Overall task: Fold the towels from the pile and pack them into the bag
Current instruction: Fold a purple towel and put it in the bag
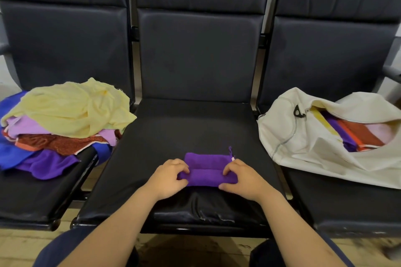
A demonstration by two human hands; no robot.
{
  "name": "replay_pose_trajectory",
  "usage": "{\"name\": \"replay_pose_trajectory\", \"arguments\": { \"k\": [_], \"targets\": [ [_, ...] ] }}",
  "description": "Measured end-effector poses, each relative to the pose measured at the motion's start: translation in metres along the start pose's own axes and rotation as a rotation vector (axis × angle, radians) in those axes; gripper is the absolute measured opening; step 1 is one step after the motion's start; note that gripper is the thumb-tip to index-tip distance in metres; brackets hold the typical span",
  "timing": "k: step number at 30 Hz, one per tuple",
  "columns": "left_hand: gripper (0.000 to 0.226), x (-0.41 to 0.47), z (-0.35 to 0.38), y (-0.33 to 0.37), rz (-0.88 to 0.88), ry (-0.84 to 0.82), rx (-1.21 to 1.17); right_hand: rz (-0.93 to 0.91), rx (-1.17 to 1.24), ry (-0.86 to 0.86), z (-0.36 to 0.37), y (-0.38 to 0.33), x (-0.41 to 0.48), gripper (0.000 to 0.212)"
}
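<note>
A small purple towel (207,168), folded into a narrow strip, lies on the middle black seat (191,132). My left hand (168,178) pinches its left end and my right hand (242,178) pinches its right end, fingers curled over the near fold. On the left seat sits the pile of towels (63,123): pale yellow on top, then lilac, rust-red, blue and purple. An open cream bag (308,143) lies on the right seat, with folded towels (355,134) in yellow, purple, orange-red and pink visible inside.
Three black padded seats stand in a row with tall backrests. Metal gaps separate the seats. My knees in dark trousers (71,249) are at the bottom edge, over a light tiled floor. An armrest (390,71) sticks out at the far right.
</note>
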State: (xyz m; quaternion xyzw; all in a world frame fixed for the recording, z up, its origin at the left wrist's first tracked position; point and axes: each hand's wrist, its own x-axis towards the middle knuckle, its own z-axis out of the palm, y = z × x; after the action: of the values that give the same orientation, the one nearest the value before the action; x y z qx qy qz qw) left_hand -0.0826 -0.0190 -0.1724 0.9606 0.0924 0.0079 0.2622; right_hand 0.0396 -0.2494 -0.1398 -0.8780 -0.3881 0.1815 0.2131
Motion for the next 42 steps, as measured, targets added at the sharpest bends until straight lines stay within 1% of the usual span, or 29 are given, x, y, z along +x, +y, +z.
{"name": "replay_pose_trajectory", "arguments": {
  "k": [1, 2, 3, 5, 8, 10, 12, 14, 16, 20, 22, 24, 27, 28, 30, 32, 33, 34, 36, 37, 39, 40, 41, 42],
  "targets": [
    [0.041, 0.000, -0.001, -0.004, -0.009, -0.067, -0.013, 0.028, 0.022, -0.059, -0.002, 0.001, -0.001, 0.034],
    [0.048, 0.000, -0.001, -0.007, -0.019, -0.105, -0.007, 0.037, 0.015, -0.077, -0.002, 0.003, 0.000, 0.036],
    [0.049, 0.000, 0.001, -0.008, -0.024, -0.106, 0.006, 0.037, 0.001, -0.062, -0.002, 0.004, 0.001, 0.034],
    [0.039, 0.002, 0.005, -0.009, -0.021, -0.023, -0.031, 0.032, -0.001, 0.012, -0.002, 0.004, 0.003, 0.029],
    [0.017, 0.002, 0.007, 0.001, -0.084, 0.112, -0.268, 0.078, 0.119, 0.132, -0.002, 0.001, 0.005, 0.019],
    [0.011, 0.002, 0.007, 0.007, -0.176, 0.150, -0.439, 0.152, 0.192, 0.170, -0.004, 0.000, 0.005, 0.011],
    [0.011, 0.003, 0.009, 0.008, -0.264, 0.164, -0.483, 0.229, 0.223, 0.189, -0.005, 0.001, 0.005, 0.010],
    [0.015, 0.005, 0.011, 0.007, -0.323, 0.150, -0.386, 0.280, 0.209, 0.218, -0.003, 0.003, 0.006, 0.019],
    [0.021, 0.006, 0.013, 0.009, -0.362, 0.139, -0.209, 0.329, 0.144, 0.261, 0.001, 0.003, 0.009, 0.030],
    [0.040, 0.005, 0.017, 0.024, -0.439, 0.191, 0.189, 0.412, -0.129, 0.298, 0.010, -0.007, 0.015, 0.043],
    [0.052, 0.007, 0.018, 0.032, -0.465, 0.155, 0.235, 0.418, -0.224, 0.286, 0.014, -0.010, 0.019, 0.046],
    [0.058, 0.012, 0.013, 0.038, -0.553, 0.076, 0.137, 0.426, -0.218, 0.283, 0.014, -0.011, 0.021, 0.045],
    [0.049, 0.028, -0.001, 0.044, -0.683, -0.054, -0.059, 0.435, -0.203, 0.285, 0.012, -0.010, 0.021, 0.044],
    [0.046, 0.033, -0.006, 0.046, -0.727, -0.086, -0.154, 0.409, -0.217, 0.297, 0.012, -0.010, 0.022, 0.043],
    [0.045, 0.042, -0.014, 0.050, -0.842, -0.123, -0.442, 0.280, -0.248, 0.308, 0.013, -0.008, 0.024, 0.040],
    [0.049, 0.050, -0.018, 0.050, -0.908, -0.068, -0.819, 0.140, -0.254, 0.238, 0.014, -0.008, 0.025, 0.045],
    [0.051, 0.055, -0.018, 0.050, -0.905, 0.002, -0.966, 0.102, -0.258, 0.183, 0.014, -0.008, 0.025, 0.046],
    [0.053, 0.059, -0.017, 0.050, -0.882, 0.099, -1.055, 0.092, -0.263, 0.134, 0.014, -0.009, 0.024, 0.044],
    [0.053, 0.063, -0.018, 0.060, -0.793, 0.276, -1.063, 0.126, -0.223, 0.136, 0.009, -0.013, 0.022, 0.032],
    [0.050, 0.065, -0.021, 0.067, -0.731, 0.320, -1.042, 0.147, -0.146, 0.176, 0.004, -0.014, 0.021, 0.032],
    [0.040, 0.068, -0.033, 0.085, -0.596, 0.323, -1.017, 0.148, 0.111, 0.274, -0.010, -0.017, 0.018, 0.048],
    [0.036, 0.068, -0.041, 0.094, -0.515, 0.286, -1.003, 0.126, 0.271, 0.277, -0.020, -0.019, 0.015, 0.060],
    [0.034, 0.070, -0.049, 0.104, -0.433, 0.240, -0.985, 0.097, 0.429, 0.243, -0.030, -0.023, 0.012, 0.069],
    [0.032, 0.070, -0.059, 0.115, -0.353, 0.195, -0.971, 0.069, 0.562, 0.192, -0.040, -0.026, 0.009, 0.074]
  ]
}}
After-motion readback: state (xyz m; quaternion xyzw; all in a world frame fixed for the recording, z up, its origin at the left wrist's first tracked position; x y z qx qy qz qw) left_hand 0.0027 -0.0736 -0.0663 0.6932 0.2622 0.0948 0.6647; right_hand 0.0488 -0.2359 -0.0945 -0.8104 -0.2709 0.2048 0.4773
